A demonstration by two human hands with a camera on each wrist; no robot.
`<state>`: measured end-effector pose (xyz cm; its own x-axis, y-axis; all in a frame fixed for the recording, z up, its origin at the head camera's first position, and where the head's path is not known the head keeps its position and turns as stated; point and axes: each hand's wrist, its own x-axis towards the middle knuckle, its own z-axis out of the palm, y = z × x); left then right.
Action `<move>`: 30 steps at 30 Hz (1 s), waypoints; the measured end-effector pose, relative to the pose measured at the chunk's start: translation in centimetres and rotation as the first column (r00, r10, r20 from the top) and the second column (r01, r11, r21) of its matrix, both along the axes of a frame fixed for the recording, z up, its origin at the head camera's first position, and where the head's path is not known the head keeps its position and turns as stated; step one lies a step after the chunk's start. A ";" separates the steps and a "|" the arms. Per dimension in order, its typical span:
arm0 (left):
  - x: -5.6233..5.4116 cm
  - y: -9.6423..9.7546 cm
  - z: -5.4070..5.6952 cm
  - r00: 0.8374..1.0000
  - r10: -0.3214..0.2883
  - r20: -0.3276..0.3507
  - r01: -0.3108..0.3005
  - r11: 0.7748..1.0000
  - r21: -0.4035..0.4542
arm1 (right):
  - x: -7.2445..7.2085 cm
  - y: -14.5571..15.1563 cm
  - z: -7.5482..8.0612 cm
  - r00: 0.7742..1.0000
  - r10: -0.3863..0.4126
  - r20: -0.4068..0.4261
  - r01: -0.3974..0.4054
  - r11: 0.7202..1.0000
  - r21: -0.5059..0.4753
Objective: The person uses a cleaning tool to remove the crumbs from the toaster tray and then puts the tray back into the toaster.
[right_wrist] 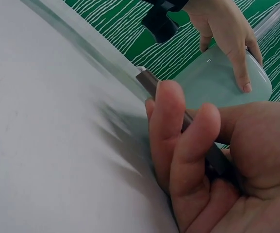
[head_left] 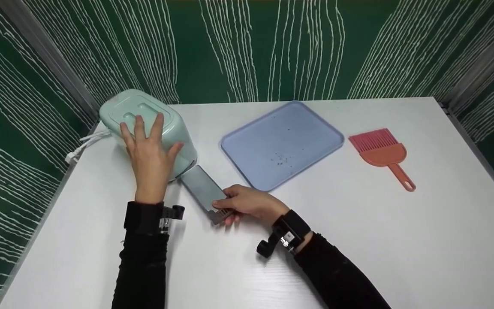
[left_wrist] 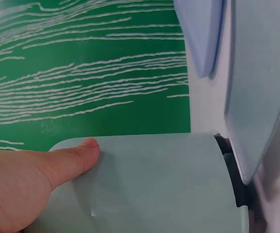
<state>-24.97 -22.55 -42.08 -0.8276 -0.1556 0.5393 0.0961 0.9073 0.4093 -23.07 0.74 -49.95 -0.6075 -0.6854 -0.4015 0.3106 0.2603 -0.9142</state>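
A mint-green toaster (head_left: 178, 137) stands at the back left of the white table. Spread across its top are the fairly straight fingers of my left hand (head_left: 149, 154), while the thumb (left_wrist: 76, 162) lies along its side. A long, flat grey crumb tray (head_left: 204, 184) sticks out from the toaster's lower edge, its inner end at the dark opening (left_wrist: 234, 179) seen in the left wrist view. My right hand (head_left: 253, 204) grips the tray's near, slotted end, thumb on top and fingers beneath. In the right wrist view, curled fingers (right_wrist: 171, 126) wrap the tray's dark edge (right_wrist: 215, 155).
Dark crumbs dot a blue rectangular tray (head_left: 268, 137) behind my right hand. An orange dustpan (head_left: 384, 155) with a red brush (head_left: 373, 139) lies farther right. The toaster's white cord and plug (head_left: 73, 156) hang at the left table edge. Green patterned panels (head_left: 264, 51) enclose the back and sides.
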 end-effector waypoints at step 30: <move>-0.1 0.3 -0.2 0.999 0.036 0.009 -0.035 0.999 -0.008 | -1.7 -1.5 0.1 0.999 0.011 -0.037 -0.008 0.998 0.066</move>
<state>-25.06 -22.22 -42.25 -0.8266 -0.1809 0.5328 0.0600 0.9132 0.4030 -24.74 -0.76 -49.82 -0.6167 -0.6639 -0.4231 0.2736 0.3232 -0.9059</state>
